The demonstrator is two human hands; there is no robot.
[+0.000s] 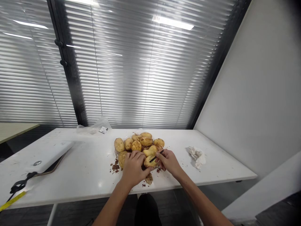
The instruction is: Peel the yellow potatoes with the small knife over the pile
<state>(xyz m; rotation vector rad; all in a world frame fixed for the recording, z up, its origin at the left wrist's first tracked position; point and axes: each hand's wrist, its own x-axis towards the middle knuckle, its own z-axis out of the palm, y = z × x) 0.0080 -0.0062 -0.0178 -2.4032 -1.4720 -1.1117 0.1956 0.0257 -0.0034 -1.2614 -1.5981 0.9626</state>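
A yellow potato (148,162) with pale bare patches rests near the table's front edge. My left hand (135,168) curls around its left side and steadies it, the thumb along the near side. In my right hand (168,161) is a thin, black, straight tool (156,156), its tip lying against the top of that potato; whether it is a blade or a peeler I cannot make out. Just behind sits another potato (150,150). Several more potatoes (119,144) lie in a loose pile beyond my hands, some with brown skin patches.
Brown peel scraps (115,166) are scattered around the pile on the white table (94,169). Crumpled tissue (197,157) lies to the right. A clear plastic bag (94,128) is at the back left. Further left are a white box (53,158) and a yellow strip (12,201).
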